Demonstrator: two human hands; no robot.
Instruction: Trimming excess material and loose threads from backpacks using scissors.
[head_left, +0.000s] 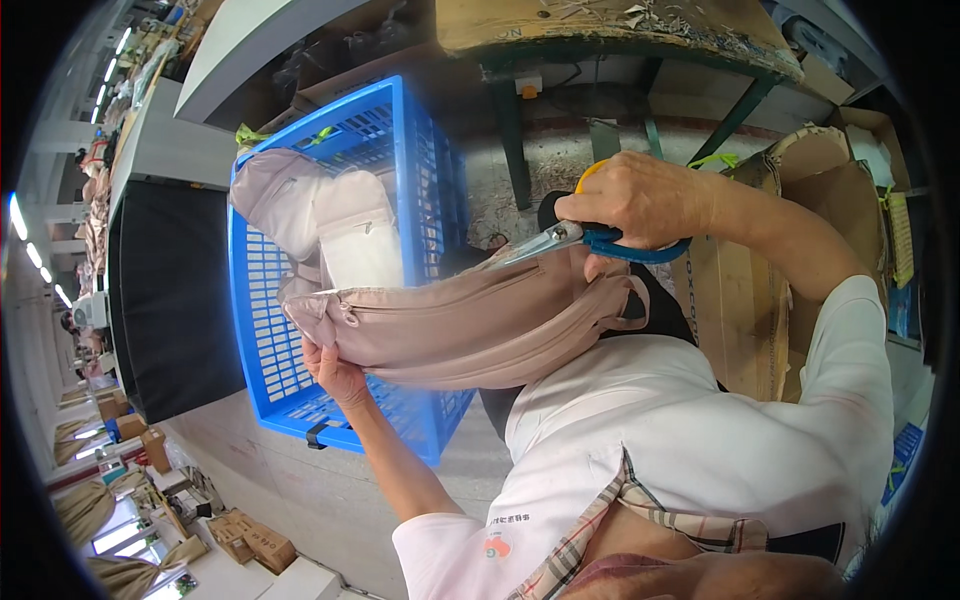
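A dusty-pink fabric bag with zippers lies stretched across my lap and the basket's edge. My left hand grips its left end from underneath. My right hand holds scissors with blue and yellow handles, its fingers curled round them near the bag's right end. The blades point left along the bag's upper edge; whether they touch the fabric I cannot tell. Behind, a blue plastic basket holds more pink fabric pieces and a whitish zippered pouch.
A worktable with green legs and scraps on top stands ahead. Cardboard and boxes are at my right. A black padded block stands left of the basket. Farther left are cartons, benches and a ledge.
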